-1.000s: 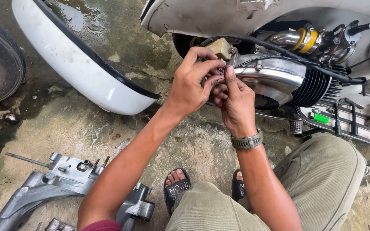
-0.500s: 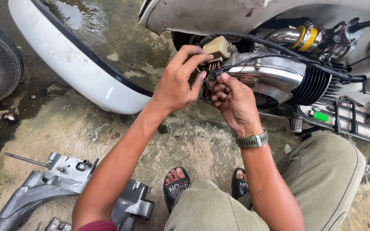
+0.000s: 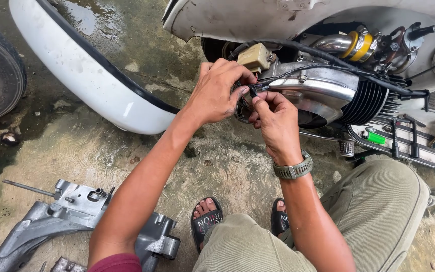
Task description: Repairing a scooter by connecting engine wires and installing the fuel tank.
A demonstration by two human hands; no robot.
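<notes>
Head view: your left hand point(image 3: 217, 93) and right hand point(image 3: 273, 121) both pinch a small black wire connector point(image 3: 252, 90) at the chrome engine cover point(image 3: 318, 93), toward 12 o'clock. Keep fingers close on it, steady, clear of the black cable point(image 3: 328, 68).
</notes>
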